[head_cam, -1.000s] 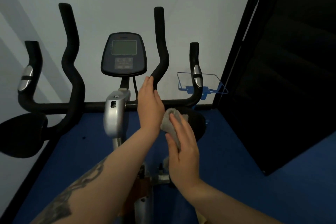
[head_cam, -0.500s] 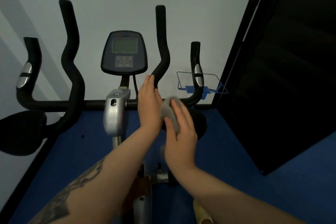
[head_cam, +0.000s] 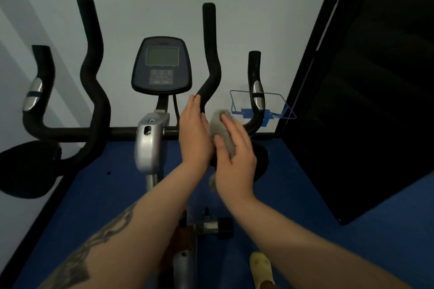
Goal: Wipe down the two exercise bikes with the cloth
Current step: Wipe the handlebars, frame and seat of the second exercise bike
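Right hand [head_cam: 234, 159] has slid the grey cloth [head_cam: 222, 129] up the inner right handlebar [head_cam: 211, 73] since a second ago, fingers wrapped round it. Left hand [head_cam: 193, 134] flat, fingers straight, steadying the bar. Wipe progressing; console [head_cam: 161, 65] looks untouched.

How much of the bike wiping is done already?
Nothing shows as finished; no part looks visibly cleaner. In hand: the right hand presses the grey cloth beside the inner right handlebar, with the left hand flat against it. Probably left: the console, the left bars, and the second bike, which isn't in view.
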A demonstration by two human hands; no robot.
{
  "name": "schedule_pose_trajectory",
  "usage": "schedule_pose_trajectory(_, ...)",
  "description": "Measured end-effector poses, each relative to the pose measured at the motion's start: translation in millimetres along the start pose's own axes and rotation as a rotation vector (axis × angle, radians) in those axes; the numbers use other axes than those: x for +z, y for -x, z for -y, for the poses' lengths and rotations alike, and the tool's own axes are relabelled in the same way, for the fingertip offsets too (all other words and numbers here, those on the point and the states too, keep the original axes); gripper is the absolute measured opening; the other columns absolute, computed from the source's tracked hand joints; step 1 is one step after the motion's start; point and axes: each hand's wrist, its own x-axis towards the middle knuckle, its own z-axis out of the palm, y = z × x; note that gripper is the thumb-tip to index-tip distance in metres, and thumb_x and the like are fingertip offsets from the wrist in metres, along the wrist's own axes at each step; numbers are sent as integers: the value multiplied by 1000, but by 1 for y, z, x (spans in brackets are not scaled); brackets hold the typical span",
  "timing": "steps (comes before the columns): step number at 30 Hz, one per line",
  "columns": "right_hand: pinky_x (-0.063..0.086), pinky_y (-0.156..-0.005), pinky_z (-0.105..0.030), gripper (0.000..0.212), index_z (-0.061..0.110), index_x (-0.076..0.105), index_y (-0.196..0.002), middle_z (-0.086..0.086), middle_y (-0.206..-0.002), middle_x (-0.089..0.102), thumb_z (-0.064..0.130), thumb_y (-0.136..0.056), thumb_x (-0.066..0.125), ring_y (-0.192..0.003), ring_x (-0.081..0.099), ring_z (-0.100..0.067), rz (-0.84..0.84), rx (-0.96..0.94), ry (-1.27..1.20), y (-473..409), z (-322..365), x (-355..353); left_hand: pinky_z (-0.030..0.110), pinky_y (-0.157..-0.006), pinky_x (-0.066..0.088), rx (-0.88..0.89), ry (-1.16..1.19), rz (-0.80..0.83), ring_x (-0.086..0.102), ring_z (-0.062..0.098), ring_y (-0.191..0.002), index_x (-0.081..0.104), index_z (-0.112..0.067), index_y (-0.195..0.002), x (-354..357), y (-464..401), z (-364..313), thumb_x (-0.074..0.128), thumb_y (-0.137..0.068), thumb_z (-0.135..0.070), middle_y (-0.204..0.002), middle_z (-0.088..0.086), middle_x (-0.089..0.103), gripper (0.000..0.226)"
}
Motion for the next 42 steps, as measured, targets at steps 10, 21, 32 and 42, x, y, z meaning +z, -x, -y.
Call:
schedule_pose_trajectory(10,37,-112,-34,47,15,51,-137,2,-142,46,-3,-94,56,-135,41,-12,62,-148,207,-6,-15,-24,30,-118,25,16,-84,-36,29,13,-142,39,-10,-146,4,-1,5,39,-101,-5,-153,5,35,45)
schedule_pose_trajectory(21,37,-110,-22,52,23,53,-137,9,-140,48,-5,-93,53,-131,43,-4,115,-53,219,7,-7,-36,27,-116,25,28,-107,-48,30,14,-141,40,-10,-145,5,0,7,39,-101,-5,-153,4,36,44)
schedule_pose_trajectory(32,41,-103,-16,66,50,56,-124,25,-132,52,-6,-89,59,-125,47,5,21,9,106,19,2,-72,24,-115,23,28,-112,-57,30,14,-141,40,-11,-145,5,-1,8,40,-101,-5,-153,3,36,45)
schedule_pose_trajectory(42,47,-98,-20,40,32,60,-126,12,-120,66,17,-89,67,-111,60,0,-207,323,-39,37,-12,-66,19,-111,21,46,-107,-82,31,14,-141,41,-12,-144,6,-2,9,41,-100,-4,-152,2,36,45)
